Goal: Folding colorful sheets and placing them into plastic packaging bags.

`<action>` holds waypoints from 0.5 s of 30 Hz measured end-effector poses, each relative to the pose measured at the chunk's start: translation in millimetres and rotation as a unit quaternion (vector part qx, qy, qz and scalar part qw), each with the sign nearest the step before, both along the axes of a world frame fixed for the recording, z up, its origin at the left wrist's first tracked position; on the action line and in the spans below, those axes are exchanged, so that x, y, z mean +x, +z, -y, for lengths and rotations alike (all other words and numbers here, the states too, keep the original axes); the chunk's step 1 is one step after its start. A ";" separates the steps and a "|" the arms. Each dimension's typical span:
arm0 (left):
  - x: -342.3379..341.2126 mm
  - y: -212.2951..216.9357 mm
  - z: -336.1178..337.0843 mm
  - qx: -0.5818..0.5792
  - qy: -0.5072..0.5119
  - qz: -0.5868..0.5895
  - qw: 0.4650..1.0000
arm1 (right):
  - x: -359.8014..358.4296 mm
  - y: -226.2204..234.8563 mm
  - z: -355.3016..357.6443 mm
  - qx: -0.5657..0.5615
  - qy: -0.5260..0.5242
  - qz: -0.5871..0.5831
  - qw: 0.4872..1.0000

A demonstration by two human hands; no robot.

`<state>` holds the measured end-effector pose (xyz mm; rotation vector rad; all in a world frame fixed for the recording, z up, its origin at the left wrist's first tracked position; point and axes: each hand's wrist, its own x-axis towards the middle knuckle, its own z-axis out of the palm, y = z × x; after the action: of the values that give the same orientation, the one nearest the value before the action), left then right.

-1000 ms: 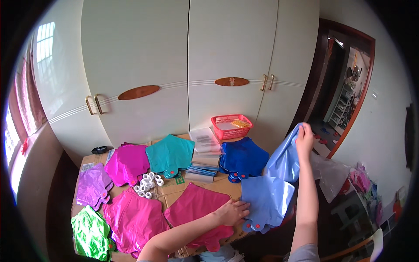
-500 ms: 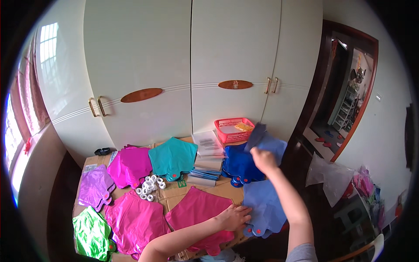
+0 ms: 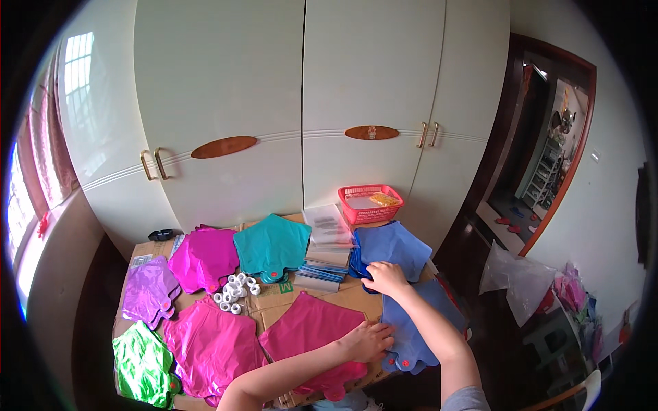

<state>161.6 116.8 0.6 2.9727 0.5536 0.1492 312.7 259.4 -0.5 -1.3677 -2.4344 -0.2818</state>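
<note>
The right hand [image 3: 386,277] lies palm down with its fingers curled on the near edge of a dark blue stack of flat foil pieces [image 3: 391,246], at the spot where that stack meets a lighter blue piece [image 3: 411,329] spread along the worktop's right side; whether its grip actually pinches the foil or only presses on it cannot be told from this view. The left hand [image 3: 369,341] rests flat, its grip released and fingers spread, straddling the right edge of a deep pink foil piece [image 3: 312,335] and the left edge of the lighter blue piece. Both forearms come in from the lower edge. Just left of the dark blue stack stands a pile of clear and blue packets [image 3: 327,246], and behind it a red plastic basket [image 3: 370,203] sits against the white wardrobe doors [image 3: 301,116]. Further left lie a teal stack [image 3: 272,245], a magenta stack [image 3: 204,252], a lilac stack [image 3: 148,291], a bright pink stack [image 3: 209,346] and a green stack [image 3: 142,363] at the near left corner. A cluster of small white rings [image 3: 233,291] lies between the teal and bright pink stacks. The worktop [image 3: 274,301] is covered in brown cardboard.
</note>
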 end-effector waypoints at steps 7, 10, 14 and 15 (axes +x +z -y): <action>-6.2 13.3 -7.8 -0.016 0.075 0.054 0.996 | 0.1 -6.9 -17.1 -0.065 -0.070 -0.157 0.983; -7.0 25.7 -38.3 -0.026 0.190 0.066 0.979 | 8.9 -3.0 -21.9 -0.122 -0.094 -0.258 0.954; -5.4 8.3 -89.0 0.096 0.274 0.127 0.949 | 19.0 -10.6 -34.7 -0.191 -0.112 -0.363 0.905; -1.3 1.2 -101.0 0.149 0.282 0.147 0.936 | 23.6 -15.5 -39.9 -0.197 -0.121 -0.374 0.898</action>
<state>160.3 217.7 1.8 2.8740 1.4299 0.7726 336.2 299.2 -16.0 -1.5580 -1.7176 0.6140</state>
